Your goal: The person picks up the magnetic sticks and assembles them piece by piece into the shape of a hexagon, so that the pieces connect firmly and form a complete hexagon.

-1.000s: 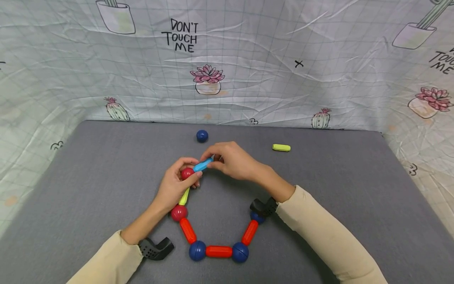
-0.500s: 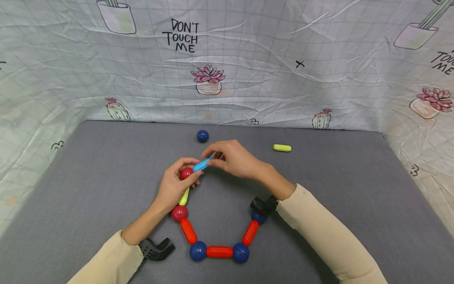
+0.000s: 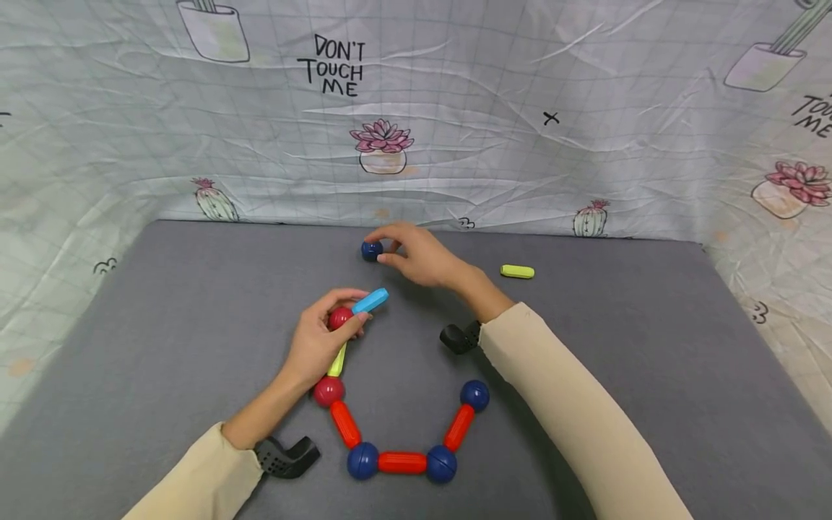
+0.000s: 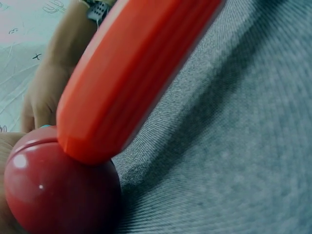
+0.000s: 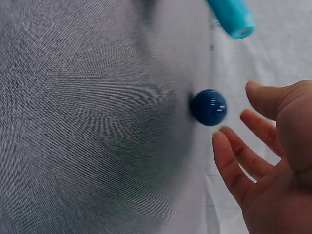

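Observation:
My left hand point(image 3: 318, 336) grips the upper red ball point(image 3: 340, 317) of a magnetic ball-and-rod chain. A light blue rod point(image 3: 370, 300) sticks out from that ball, its far end free. Below, a yellow-green rod point(image 3: 336, 362), partly behind the hand, runs to a second red ball point(image 3: 328, 391). In the left wrist view this lower red ball point(image 4: 61, 190) joins a red rod point(image 4: 126, 83). My right hand point(image 3: 419, 256) is at a loose blue ball point(image 3: 371, 250) near the table's back. Its fingers are spread around the ball, apart from it in the right wrist view.
The chain continues through red rods and blue balls, ending in a blue ball point(image 3: 475, 396) at the right. A loose yellow-green rod point(image 3: 517, 271) lies at the back right. A patterned cloth point(image 3: 468, 130) hangs behind the grey table point(image 3: 617, 325). Each wrist wears a black mount point(image 3: 460, 338).
My right hand has let go of the light blue rod and moved back to the loose blue ball. The left hand has stayed on the red ball.

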`<action>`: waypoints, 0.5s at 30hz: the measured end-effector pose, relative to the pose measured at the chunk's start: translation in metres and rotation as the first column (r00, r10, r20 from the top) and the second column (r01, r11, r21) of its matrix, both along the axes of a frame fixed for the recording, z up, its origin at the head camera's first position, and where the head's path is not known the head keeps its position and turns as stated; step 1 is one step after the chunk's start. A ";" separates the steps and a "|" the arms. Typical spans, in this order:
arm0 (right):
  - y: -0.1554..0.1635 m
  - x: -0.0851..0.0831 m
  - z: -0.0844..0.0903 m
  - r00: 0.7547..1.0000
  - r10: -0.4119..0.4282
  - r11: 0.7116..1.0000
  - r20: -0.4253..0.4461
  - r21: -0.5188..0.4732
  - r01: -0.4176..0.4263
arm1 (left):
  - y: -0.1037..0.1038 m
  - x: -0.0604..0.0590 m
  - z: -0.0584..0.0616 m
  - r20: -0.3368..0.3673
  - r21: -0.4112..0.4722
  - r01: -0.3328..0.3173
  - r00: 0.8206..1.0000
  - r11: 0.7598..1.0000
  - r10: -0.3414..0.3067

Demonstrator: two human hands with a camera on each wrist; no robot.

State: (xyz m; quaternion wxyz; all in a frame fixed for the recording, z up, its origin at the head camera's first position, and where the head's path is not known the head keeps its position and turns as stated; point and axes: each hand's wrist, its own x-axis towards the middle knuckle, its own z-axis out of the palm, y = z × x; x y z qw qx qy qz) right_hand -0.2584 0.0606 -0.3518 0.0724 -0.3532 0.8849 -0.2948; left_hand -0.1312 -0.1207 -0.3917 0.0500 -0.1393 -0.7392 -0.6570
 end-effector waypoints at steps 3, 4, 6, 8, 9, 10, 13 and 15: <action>-0.005 -0.004 -0.006 0.999 0.027 0.997 -0.022 0.070 -0.025 | 0.000 0.000 -0.001 -0.002 0.002 -0.001 1.000 1.000 0.001; -0.007 -0.005 -0.008 0.999 0.034 0.995 -0.024 0.091 -0.032 | 0.000 0.000 -0.001 -0.002 0.004 0.000 1.000 1.000 0.000; -0.008 -0.006 -0.010 0.999 0.046 0.990 -0.023 0.135 -0.043 | 0.000 0.000 -0.001 -0.003 0.007 0.002 1.000 1.000 -0.002; -0.009 -0.006 -0.011 0.998 0.061 0.985 -0.021 0.161 -0.056 | 0.001 -0.001 -0.002 -0.003 0.011 0.004 1.000 1.000 -0.004; -0.009 -0.006 -0.011 0.998 0.067 0.984 -0.020 0.167 -0.063 | 0.001 -0.001 -0.002 -0.001 0.015 0.006 1.000 1.000 -0.006; -0.009 -0.007 -0.012 0.997 0.071 0.983 -0.021 0.170 -0.066 | 0.001 -0.001 -0.001 -0.001 0.019 0.008 1.000 1.000 -0.008; -0.008 -0.006 -0.012 0.997 0.076 0.983 -0.019 0.168 -0.072 | 0.000 -0.001 -0.001 0.002 0.022 0.010 1.000 1.000 -0.010; -0.007 -0.006 -0.011 0.997 0.073 0.983 -0.016 0.172 -0.069 | -0.001 -0.001 -0.001 -0.002 0.024 0.012 1.000 1.000 -0.012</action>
